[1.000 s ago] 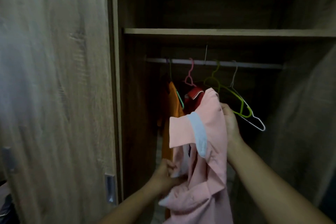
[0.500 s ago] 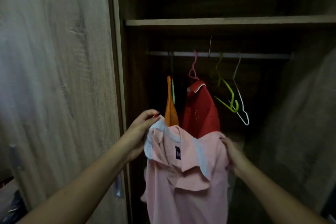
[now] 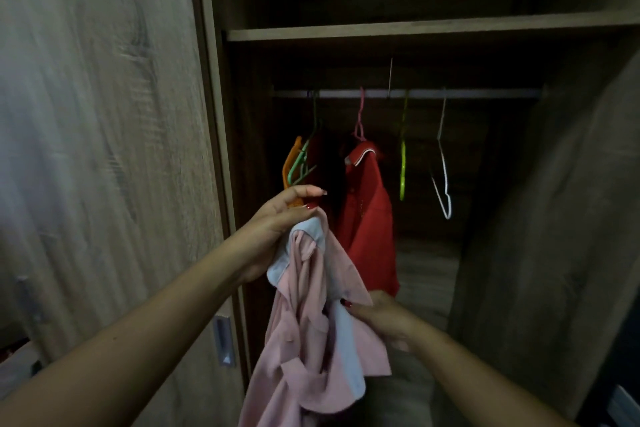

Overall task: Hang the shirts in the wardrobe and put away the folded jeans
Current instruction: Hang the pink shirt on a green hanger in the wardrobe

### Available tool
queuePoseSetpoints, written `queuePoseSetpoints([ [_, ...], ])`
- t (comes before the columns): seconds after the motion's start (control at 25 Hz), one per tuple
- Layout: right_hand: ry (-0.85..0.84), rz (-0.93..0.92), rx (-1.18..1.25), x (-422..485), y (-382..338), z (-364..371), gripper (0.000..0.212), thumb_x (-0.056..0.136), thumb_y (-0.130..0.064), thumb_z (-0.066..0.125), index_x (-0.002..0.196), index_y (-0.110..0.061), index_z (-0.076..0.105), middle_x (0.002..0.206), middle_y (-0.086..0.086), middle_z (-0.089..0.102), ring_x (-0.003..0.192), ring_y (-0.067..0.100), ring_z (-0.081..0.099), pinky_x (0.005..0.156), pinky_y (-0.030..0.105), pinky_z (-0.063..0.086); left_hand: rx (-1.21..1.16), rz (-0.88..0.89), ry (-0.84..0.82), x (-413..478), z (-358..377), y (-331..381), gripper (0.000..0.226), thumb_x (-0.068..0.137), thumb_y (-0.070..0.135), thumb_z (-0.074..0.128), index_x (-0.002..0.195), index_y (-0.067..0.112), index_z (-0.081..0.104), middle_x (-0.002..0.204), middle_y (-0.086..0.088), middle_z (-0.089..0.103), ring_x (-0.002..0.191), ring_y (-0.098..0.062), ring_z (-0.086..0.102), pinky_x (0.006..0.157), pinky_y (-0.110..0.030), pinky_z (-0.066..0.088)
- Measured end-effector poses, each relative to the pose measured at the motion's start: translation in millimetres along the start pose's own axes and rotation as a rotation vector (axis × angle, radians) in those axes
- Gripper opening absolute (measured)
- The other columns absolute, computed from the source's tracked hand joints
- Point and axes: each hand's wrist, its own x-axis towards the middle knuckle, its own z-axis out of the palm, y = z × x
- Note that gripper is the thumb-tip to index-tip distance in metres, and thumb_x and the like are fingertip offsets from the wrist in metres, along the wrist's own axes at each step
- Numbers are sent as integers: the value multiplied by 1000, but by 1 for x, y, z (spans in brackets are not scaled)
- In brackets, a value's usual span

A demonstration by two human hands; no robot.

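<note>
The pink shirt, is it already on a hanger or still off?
Still off. The pink shirt hangs bunched from the left hand and right hand, below the rail; no hanger shows in it.

Recessed metal door handle [image 3: 224, 340] low on the wood-grain sliding door [image 3: 97, 149], left of the opening.

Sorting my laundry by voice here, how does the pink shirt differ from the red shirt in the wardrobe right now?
The pale pink collared shirt is off the rail, gripped by the left hand and right hand; the red collared shirt hangs on a pink wire hanger. The pink shirt is bunched and twisted; the red shirt drapes straight. The pink one has pale blue panels; the red one has white collar trim. Both are collared.
</note>
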Motion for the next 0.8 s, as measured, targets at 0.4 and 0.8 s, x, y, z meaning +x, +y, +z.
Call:
queuePoseSetpoints([
  [0.4, -48, 8, 501, -26, -38, -62, 12, 62, -13, 71, 66, -3, 76, 71, 16, 73, 62, 20, 71, 55, 27, 58, 747, -171, -173, -35, -97, -30, 30, 79, 14, 71, 107, 22, 65, 108, 3, 64, 101, -14, 63, 82, -31, 56],
  [0.8, -67, -259, -583, -23, -75, -69, 19, 77, -23, 76, 88, -10, 68, 91, 6, 68, 81, 15, 63, 66, 19, 50, 1319, 363, 202, -25, -86, -44, 20, 76, 49, 52, 78, 30, 50, 88, 13, 45, 72, 2, 48, 55, -10, 35],
])
